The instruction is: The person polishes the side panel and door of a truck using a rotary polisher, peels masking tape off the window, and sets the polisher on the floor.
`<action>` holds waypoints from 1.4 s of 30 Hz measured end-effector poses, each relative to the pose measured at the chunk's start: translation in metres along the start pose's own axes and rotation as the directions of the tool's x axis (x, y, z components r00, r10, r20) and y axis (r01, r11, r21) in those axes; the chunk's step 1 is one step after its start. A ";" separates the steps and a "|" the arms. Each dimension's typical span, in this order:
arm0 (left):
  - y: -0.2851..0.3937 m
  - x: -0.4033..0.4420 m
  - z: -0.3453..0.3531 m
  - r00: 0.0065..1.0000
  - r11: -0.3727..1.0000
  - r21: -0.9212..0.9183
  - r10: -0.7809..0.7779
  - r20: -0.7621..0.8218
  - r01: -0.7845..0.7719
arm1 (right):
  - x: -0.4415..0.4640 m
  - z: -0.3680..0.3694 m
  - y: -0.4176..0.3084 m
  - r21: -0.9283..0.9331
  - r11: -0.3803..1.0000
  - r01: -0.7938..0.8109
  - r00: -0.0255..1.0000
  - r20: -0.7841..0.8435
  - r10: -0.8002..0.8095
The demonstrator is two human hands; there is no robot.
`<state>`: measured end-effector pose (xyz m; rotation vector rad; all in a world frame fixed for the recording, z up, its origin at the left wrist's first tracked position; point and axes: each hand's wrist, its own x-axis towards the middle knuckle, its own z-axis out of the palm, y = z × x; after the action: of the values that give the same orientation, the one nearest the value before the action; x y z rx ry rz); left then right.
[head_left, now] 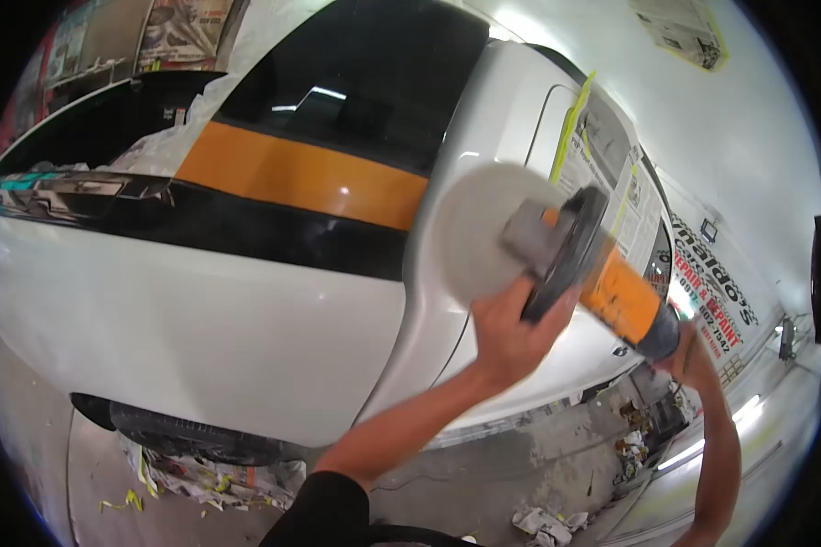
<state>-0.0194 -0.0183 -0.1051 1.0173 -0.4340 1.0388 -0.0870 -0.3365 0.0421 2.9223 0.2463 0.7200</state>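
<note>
An orange and black power polisher (625,299) is held slantwise between my hands. My left hand (513,333) grips its black bail handle near the head. At the other end, my right hand (689,357) is wrapped round the black rear grip, partly hidden by the tool. The round pale pad (483,232) lies against or very close to the rounded corner of the white vehicle (283,337), and looks blurred. Dark glass with an orange strip (301,173) below it is to the left of the pad. To its right, newspaper (593,150) edged with yellow-green tape (570,128) covers a window.
Crumpled paper (549,526) lies on the concrete floor (483,474) at the bottom. More paper and tape scraps (219,479) are heaped by the black tyre (192,433). A lettered banner (716,283) hangs on the right wall. Plastic sheeting (169,137) drapes the vehicle's far left.
</note>
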 end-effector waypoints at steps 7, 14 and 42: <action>0.001 0.061 0.025 0.991 0.989 -0.055 0.137 0.001 -0.137 | 0.029 -0.021 -0.013 0.098 0.991 -0.093 0.994 -0.043 0.098; 0.001 0.250 0.095 0.954 0.954 0.042 0.297 -0.033 -0.296 | 0.153 -0.086 0.008 0.431 0.903 0.002 0.999 -0.035 0.014; -0.002 0.183 0.084 0.970 0.971 0.015 0.238 -0.049 -0.237 | 0.121 -0.063 0.074 0.176 0.979 -0.103 0.994 -0.001 0.105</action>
<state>0.0824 0.0020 0.0675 0.9601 -0.5193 1.2791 -0.0015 -0.3811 0.1630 3.1198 0.1669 0.7650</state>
